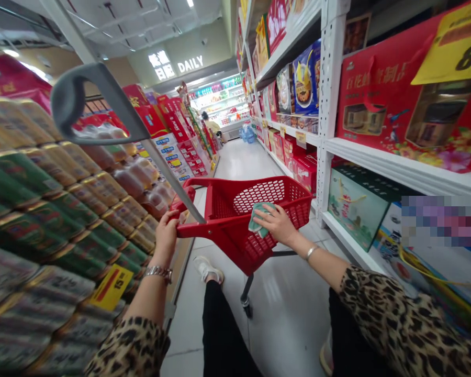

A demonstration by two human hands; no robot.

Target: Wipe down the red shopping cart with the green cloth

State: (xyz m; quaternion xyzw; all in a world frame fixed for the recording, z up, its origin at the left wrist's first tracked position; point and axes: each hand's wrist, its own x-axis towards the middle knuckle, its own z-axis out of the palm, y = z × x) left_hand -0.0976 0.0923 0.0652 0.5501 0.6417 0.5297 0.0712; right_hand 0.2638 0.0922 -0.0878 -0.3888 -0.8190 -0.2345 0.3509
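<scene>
down a supermarket aisle (243,167), between two long runs of shelves, a person stands behind a red plastic shopping basket on wheels (235,220), which has a long grey pull handle (98,102) slanting up and to the left. the left hand (167,235) is clenched round the basket's red frame near the foot of that handle, fingers curled over it. the right hand (275,222) is not clenched: it lies open over the basket's near edge, fingers spread, pressing down on a teal cloth (261,217) bunched under the palm. a metal watch (157,272) circles the left wrist and a thin bangle (311,253) the right, and both arms come out of leopard-print sleeves (396,324). the basket stands just ahead of the person's white shoe (208,268) and black trousers (220,335). to the left are stacked green and gold cans (35,220) with a yellow price tag (110,287) among them. to the right, white metal shelves (329,104) carry red gift boxes (408,99). far down the aisle, another person (211,123) is near lit fridges (220,99).
</scene>
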